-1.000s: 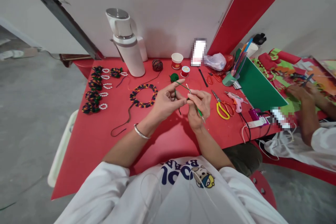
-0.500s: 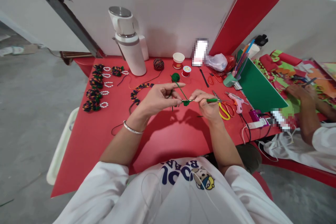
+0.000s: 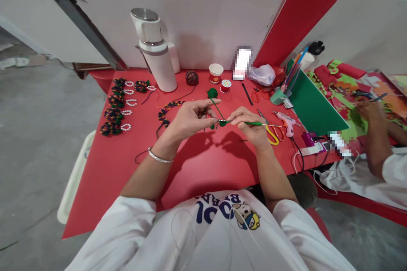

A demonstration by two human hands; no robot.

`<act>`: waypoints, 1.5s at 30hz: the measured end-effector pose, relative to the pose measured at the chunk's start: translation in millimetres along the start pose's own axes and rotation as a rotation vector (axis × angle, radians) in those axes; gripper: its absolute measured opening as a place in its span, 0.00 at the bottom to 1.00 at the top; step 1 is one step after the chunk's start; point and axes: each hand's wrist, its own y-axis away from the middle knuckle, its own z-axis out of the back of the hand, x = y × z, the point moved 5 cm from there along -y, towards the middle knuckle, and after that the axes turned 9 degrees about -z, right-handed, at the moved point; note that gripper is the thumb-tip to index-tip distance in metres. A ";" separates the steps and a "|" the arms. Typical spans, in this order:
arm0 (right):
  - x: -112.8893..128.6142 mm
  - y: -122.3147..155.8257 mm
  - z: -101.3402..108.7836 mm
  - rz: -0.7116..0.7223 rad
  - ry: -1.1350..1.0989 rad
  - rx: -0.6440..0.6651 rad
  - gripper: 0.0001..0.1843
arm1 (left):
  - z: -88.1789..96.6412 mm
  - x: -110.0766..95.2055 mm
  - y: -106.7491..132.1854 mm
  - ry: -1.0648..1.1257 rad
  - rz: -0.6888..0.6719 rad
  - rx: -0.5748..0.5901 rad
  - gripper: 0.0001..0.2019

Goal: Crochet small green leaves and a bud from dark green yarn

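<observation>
Your left hand [image 3: 194, 118] is hiding part of the braided loop [image 3: 162, 113]; your right hand [image 3: 249, 123], part of the yellow-handled tool [image 3: 272, 142]. The green stitches [image 3: 223, 123] between your hands are looking too small to count. 2 screens [image 3: 242, 63], by the far and near edges of the desk [image 3: 104, 178], are showing only as pixel blocks. The view's right border is cutting off a co-worker's sleeve [image 3: 394, 171].

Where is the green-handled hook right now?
In the head view, the green-handled hook is just right of centre, held in the right hand, its tip pointing toward the left hand.
</observation>
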 end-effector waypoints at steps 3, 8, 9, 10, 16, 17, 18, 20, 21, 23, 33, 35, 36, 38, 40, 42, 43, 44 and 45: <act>4.7 -0.3 -0.4 0.023 0.066 -0.001 0.10 | 0.3 -1.4 -0.7 -0.022 -0.034 -0.027 0.31; 19.6 2.3 -6.4 0.130 0.289 -0.032 0.08 | 1.2 0.2 -1.6 -0.037 -0.069 -0.093 0.29; 20.7 4.1 -8.6 0.158 0.349 -0.052 0.08 | 1.4 1.3 -1.9 -0.027 -0.069 -0.110 0.29; 20.5 6.6 -11.4 0.187 0.411 -0.077 0.07 | 1.0 2.6 -2.4 -0.005 -0.067 -0.124 0.30; 2.6 28.8 -32.3 0.269 0.717 -0.383 0.06 | -10.2 17.1 -6.7 0.317 0.054 -0.135 0.35; 0.2 31.6 -36.1 0.269 0.733 -0.424 0.06 | -13.0 20.2 -7.1 0.380 0.097 -0.121 0.36; -1.3 33.6 -39.5 0.272 0.732 -0.456 0.06 | -15.6 22.5 -7.3 0.434 0.135 -0.102 0.37; -2.0 35.0 -43.0 0.275 0.704 -0.503 0.06 | -18.6 24.3 -7.3 0.507 0.181 -0.067 0.37; -1.9 34.3 -42.9 0.270 0.680 -0.511 0.06 | -18.9 24.0 -7.0 0.525 0.195 -0.048 0.36; -2.1 30.1 -39.7 0.244 0.609 -0.473 0.06 | -18.4 22.3 -6.1 0.544 0.224 -0.002 0.35; 14.1 13.1 -9.9 0.192 0.240 -0.122 0.11 | -6.0 20.3 -7.7 0.509 0.240 0.013 0.32; 18.2 10.9 -5.8 0.143 0.177 -0.080 0.10 | -6.8 19.8 -8.1 0.504 0.232 0.018 0.31; 18.6 9.8 -4.2 0.116 0.132 -0.062 0.10 | -7.2 19.2 -8.1 0.499 0.226 0.021 0.30; 15.0 8.0 -2.3 0.057 -0.003 -0.041 0.10 | -7.8 17.6 -7.8 0.490 0.212 0.023 0.29; 4.9 7.2 -4.0 -0.020 -0.176 -0.053 0.12 | -9.0 16.4 -7.3 0.489 0.198 0.028 0.29; -9.1 8.0 -10.3 -0.108 -0.331 -0.103 0.16 | -11.6 16.7 -6.5 0.483 0.187 0.036 0.29; -15.3 9.3 -14.5 -0.138 -0.378 -0.140 0.18 | -12.9 17.4 -6.1 0.472 0.178 0.032 0.30; -20.0 10.8 -19.3 -0.150 -0.396 -0.171 0.19 | -14.0 18.3 -5.7 0.452 0.164 0.021 0.30; -22.3 12.5 -23.4 -0.135 -0.382 -0.205 0.20 | -14.9 19.1 -5.3 0.425 0.147 0.003 0.31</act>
